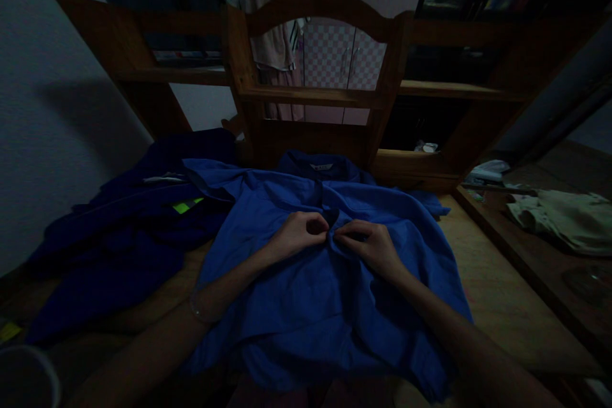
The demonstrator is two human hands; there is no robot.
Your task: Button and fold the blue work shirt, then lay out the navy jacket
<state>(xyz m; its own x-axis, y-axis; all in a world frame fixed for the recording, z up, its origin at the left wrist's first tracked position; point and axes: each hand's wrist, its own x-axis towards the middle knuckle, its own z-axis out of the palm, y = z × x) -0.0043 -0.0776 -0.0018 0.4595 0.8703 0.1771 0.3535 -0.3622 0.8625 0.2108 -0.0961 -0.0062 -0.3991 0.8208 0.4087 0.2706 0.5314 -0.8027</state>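
Observation:
A blue short-sleeved shirt (pixel 296 306) lies spread front side up over a wooden surface, its collar with a pale label at the far end. My left hand (pixel 299 234) pinches the front edge of the shirt below the collar, thumb and fingertips together. Close beside it, my right hand (pixel 370 243) pinches the same front opening from the other side. The fingertips nearly meet, and a small fold of cloth is raised between them. Whether a button is between the fingers is too dark to tell.
Dark blue clothing (pixel 129 229) with a yellow-green patch is heaped on the left. A wooden shelf frame (pixel 315 99) stands behind the shirt. Pale folded cloth (pixel 564 220) lies on a ledge at right. A round rim (pixel 45 360) shows at bottom left.

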